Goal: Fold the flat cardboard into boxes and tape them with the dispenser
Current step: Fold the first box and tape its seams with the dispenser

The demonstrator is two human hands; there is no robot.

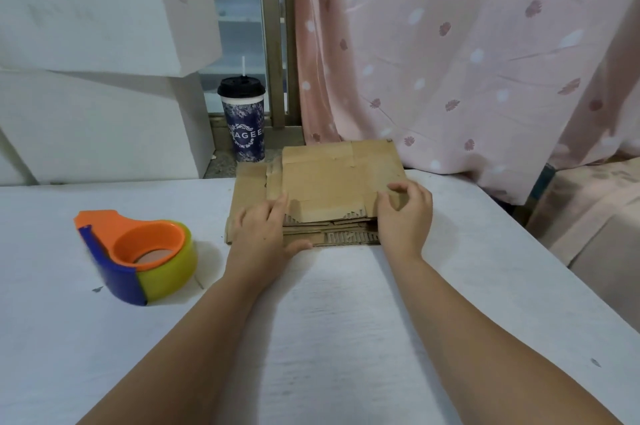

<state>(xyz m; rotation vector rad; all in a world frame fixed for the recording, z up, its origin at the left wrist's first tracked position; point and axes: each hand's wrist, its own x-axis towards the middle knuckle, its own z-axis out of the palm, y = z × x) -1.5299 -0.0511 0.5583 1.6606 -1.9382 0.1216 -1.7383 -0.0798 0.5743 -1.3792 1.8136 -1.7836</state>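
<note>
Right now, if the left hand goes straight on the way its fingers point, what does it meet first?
The left hand rests on the flat cardboard, so it would only slide further over the top sheet. Past the far edge, the pink curtain probably comes next, though depth is unclear.

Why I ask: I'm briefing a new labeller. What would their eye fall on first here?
Probably the bright orange, blue and yellow tape dispenser, lying on the white table at the left. Next, the stack of flat cardboard at the table's far edge, with the left hand resting on it and the right hand curled at its right corner. Behind hangs a pink flowered curtain.
</note>
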